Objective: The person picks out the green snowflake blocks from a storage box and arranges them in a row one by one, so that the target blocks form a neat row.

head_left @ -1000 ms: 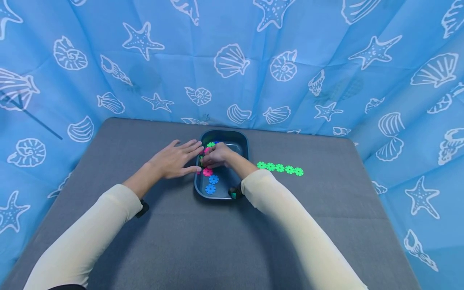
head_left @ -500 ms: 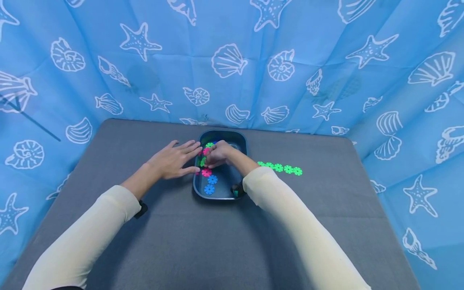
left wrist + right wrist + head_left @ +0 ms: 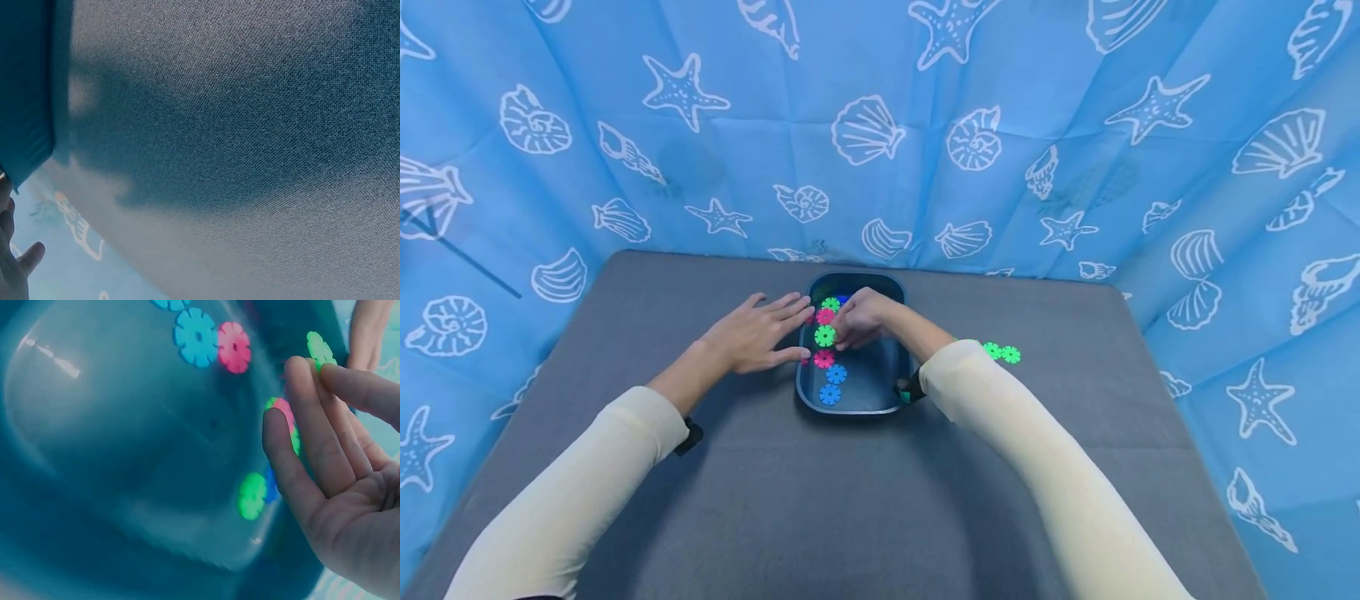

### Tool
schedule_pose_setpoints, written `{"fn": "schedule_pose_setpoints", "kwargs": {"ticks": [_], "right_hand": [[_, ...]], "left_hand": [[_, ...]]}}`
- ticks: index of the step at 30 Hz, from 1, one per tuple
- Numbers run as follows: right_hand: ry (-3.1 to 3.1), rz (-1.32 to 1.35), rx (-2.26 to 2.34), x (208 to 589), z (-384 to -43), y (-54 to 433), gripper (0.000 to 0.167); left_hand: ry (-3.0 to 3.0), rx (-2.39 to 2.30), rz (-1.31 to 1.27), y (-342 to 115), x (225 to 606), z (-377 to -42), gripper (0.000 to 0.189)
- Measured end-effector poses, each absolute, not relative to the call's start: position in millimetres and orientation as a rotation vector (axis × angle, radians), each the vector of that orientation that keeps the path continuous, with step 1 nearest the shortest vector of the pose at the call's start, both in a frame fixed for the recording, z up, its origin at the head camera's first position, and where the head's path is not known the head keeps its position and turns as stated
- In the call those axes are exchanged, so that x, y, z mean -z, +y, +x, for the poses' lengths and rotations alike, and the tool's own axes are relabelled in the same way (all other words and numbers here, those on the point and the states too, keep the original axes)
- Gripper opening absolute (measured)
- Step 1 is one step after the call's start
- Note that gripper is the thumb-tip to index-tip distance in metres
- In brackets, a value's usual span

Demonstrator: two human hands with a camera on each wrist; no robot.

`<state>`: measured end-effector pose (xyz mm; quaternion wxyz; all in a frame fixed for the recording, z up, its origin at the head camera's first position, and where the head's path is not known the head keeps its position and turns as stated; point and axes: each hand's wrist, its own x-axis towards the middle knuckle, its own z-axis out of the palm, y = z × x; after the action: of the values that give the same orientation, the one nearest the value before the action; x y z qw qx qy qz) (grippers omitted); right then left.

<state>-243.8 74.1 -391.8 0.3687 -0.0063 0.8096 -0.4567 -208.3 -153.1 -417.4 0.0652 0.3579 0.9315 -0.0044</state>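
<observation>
My right hand (image 3: 867,317) is over the dark blue tray (image 3: 857,413). Between thumb and finger it pinches a green notched plastic disc (image 3: 319,349), the other fingers stretched out. My left hand (image 3: 758,335) lies with spread, straight fingers at the tray's left rim, fingertips touching it. Inside the tray, along its left side, are pink discs (image 3: 823,358), blue discs (image 3: 837,374) and another green disc (image 3: 831,304). A dark blue disc (image 3: 270,484) is partly hidden behind a green one in the right wrist view. The left wrist view catches just part of the left hand (image 3: 15,269).
To the right of the tray a row of green discs (image 3: 1011,355) lies on the grey cloth-covered table (image 3: 820,508), partly hidden by the right sleeve (image 3: 1022,425). A blue shell-patterned curtain (image 3: 865,192) hangs behind the table and along its sides.
My right hand has lifted slightly and moved a little right, bringing up the pinched green disc, which now shows its full face. The left hand stays at the rim.
</observation>
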Motion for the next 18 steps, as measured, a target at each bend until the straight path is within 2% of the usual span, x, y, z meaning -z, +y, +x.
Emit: {"fn": "schedule_pose_setpoints", "kwargs": {"ticks": [18], "right_hand": [[2.188,-0.195,1.076,360.3,-220.1,162.6,0.021]], "left_hand": [[2.815,-0.005,1.074,-152.2,418.3,-207.1,0.080]]}}
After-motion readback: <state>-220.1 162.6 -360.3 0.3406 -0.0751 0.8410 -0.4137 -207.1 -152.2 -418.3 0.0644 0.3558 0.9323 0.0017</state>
